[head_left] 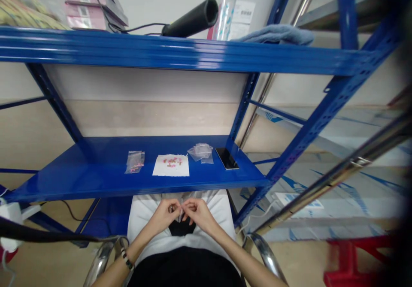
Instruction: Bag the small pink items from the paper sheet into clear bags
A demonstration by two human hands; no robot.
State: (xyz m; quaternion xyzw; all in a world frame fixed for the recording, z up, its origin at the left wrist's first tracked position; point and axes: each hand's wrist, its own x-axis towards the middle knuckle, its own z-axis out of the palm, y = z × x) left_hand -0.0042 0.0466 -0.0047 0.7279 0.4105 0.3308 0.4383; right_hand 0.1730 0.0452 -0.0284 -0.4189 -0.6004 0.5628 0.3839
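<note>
Above my lap, my left hand and my right hand meet, fingers pinched. Between their fingertips is a small clear plastic bag, mostly hidden by the fingers. On the blue shelf in front of me lies a white sheet of paper with several small pink and gold pieces on it. Left of the paper is a clear zip bag holding some pink pieces. To its right sits a small pile of flat clear bags.
A black phone lies at the right of the lower blue shelf. The upper shelf edge crosses above, bearing pink boxes, a black tube, a bottle and a blue cloth. A red stool stands at right.
</note>
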